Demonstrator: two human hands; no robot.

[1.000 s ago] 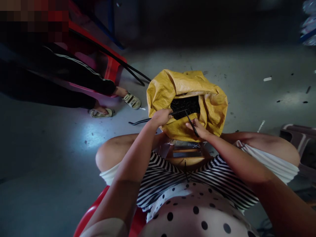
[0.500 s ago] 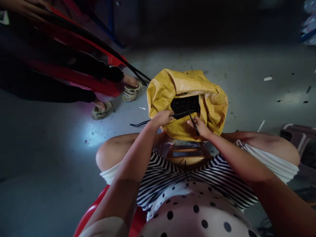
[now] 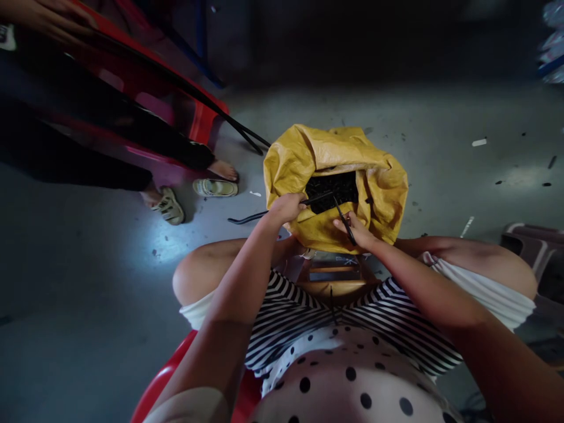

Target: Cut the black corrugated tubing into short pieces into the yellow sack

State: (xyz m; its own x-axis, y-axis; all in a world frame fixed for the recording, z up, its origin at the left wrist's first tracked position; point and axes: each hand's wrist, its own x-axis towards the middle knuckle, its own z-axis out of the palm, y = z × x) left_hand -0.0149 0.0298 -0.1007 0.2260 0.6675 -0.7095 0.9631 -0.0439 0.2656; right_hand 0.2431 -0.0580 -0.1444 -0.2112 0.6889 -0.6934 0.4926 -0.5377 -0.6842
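Note:
My left hand is closed around a long black rubber strip, whose tail sticks out to the left and whose front end reaches over the mouth of a yellow woven sack. In my right hand is a pair of scissors, blades pointing up and left, close to the strip's front end. Whether the blades touch the strip I cannot tell. Many short black pieces fill the dark opening of the sack, below both hands.
A wooden stool stands between my legs. At the left, another person's legs and sandals are beside a red plastic chair; long black strips run from there to the sack. A grey-brown stool is at the right.
The front end of the strip has lifted slightly and the scissors have shifted a little away from it. The other person's feet have moved back toward the left.

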